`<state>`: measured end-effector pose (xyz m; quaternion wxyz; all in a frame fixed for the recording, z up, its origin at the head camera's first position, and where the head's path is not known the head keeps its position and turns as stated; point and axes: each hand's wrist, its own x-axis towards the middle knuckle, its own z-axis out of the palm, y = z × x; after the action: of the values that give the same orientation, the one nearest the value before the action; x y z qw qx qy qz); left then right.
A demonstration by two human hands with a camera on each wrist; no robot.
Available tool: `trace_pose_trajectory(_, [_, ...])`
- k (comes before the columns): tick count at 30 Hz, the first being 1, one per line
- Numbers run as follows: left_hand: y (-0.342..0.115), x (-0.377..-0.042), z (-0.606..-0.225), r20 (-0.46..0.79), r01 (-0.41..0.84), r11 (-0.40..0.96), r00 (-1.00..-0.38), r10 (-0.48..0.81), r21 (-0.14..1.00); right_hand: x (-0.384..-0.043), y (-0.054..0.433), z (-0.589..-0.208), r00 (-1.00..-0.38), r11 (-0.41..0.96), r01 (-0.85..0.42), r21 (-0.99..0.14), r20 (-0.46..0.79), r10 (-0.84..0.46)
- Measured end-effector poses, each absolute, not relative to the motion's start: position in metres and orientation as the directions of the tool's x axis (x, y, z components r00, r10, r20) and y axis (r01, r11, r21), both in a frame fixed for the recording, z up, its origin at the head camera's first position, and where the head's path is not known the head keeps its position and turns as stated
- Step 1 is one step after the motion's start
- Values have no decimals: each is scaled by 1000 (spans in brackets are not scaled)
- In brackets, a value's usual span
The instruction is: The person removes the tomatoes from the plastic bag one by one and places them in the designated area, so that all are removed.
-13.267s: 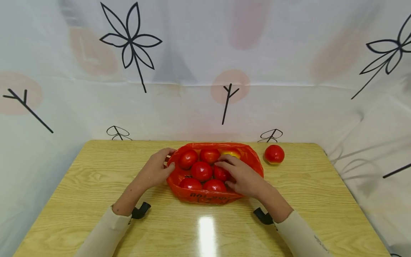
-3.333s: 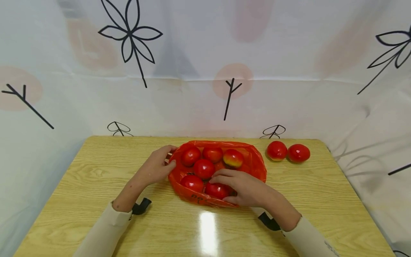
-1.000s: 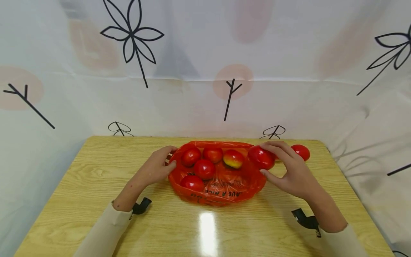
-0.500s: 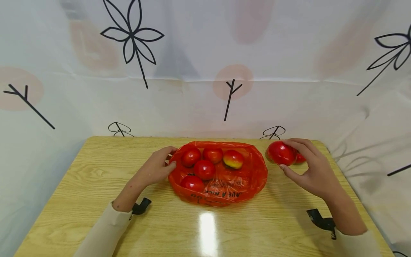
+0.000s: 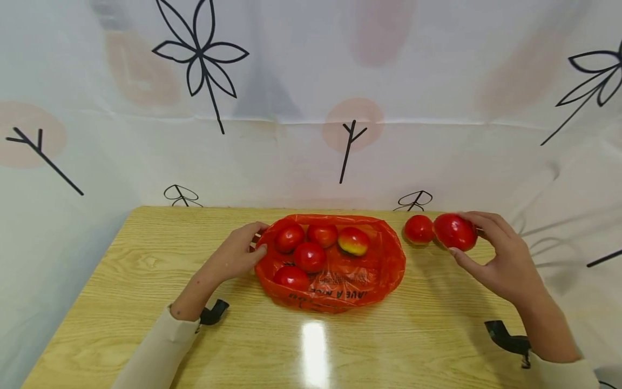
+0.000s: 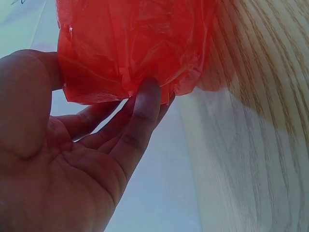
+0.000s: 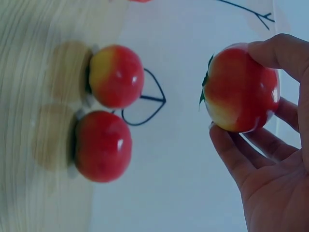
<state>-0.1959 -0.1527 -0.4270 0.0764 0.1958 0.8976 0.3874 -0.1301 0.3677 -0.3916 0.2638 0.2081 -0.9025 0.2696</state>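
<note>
Tomatoes (image 5: 309, 256) are leaving the bag singly as we are watching, and one more is now being held outside it. Behind everything a printed white cloth (image 5: 301, 65) is hanging, and before it the wooden table (image 5: 146, 259) is bearing the rest. On it the red plastic bag (image 5: 394, 265) is gaping upward, and at its front right, where a tomato was lying a few seconds ago, we are now seeing lettering (image 5: 340, 293) alone. The left hand (image 5: 240, 254) is gripping the bag's left edge, thumb and fingers bending about the plastic, and is staying put. Meanwhile the right hand (image 5: 505, 265) is holding the lifted tomato (image 5: 455, 231) between thumb and fingers, carrying it past the rim toward the far right, apart from two tomatoes on the table (image 7: 116, 76). So we are counting five inside and three out, and judging the share to be shifting outward, with most remaining inside. Smallest of all, a green leaf (image 7: 206, 77) is sticking out from the lifted tomato.
</note>
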Motion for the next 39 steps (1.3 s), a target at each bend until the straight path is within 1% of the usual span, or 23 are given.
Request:
trace_pose_trajectory(7, [-153,-196,-427,10,288,621,-911,412,729,-132,389,-395,-797,778,-462,-426,583,-154])
trace_pose_trajectory(11, [-153,-196,-427,29,309,614,-907,421,726,-134,397,-400,-807,783,-437,-443,577,-124])
trace_pose_trajectory(19, [-154,-197,-430,35,318,615,-904,426,722,-137,411,-410,-804,798,-401,-451,591,-70])
trace_pose_trajectory(29, [-155,-197,-429,28,321,624,-902,431,712,-143,430,-430,-806,806,-307,-506,588,61])
trace_pose_trajectory(33, [-155,-198,-429,27,324,626,-900,436,709,-143,435,-437,-815,815,-262,-517,571,100])
trace_pose_trajectory(39, [-155,-199,-430,26,329,619,-895,445,713,-145,442,-448,-847,844,-184,-503,517,123])
